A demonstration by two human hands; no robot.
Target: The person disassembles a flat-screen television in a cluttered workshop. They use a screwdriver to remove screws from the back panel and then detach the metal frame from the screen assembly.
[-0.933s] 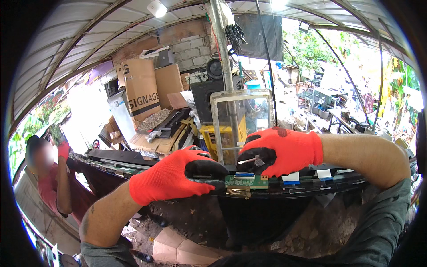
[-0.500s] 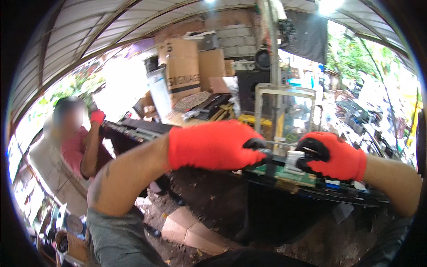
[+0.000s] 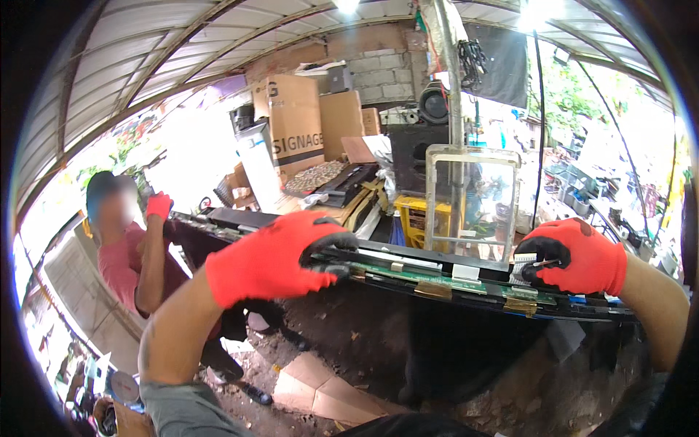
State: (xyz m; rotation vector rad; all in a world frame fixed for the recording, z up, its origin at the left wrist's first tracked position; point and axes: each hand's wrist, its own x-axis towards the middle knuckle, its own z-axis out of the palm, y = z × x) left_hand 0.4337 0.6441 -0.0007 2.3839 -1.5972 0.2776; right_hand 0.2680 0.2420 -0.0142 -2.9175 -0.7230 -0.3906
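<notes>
Both my hands wear red gloves with black fingertips. My left hand grips the top edge of a large dark flat panel held upright before me. A narrow green circuit strip with white and tan ribbon tabs runs along that edge. My right hand pinches the panel's edge further right, at a white ribbon tab. The hands are well apart along the edge.
A person in a pink shirt with a red glove stands at the left, by the panel's far end. A clear rectangular frame, cardboard boxes, a black speaker and clutter stand behind. Dirt floor and a tile lie below.
My hands have slid apart along the panel's top edge, the left one leftward and the right one rightward. The view has swung back to the right.
</notes>
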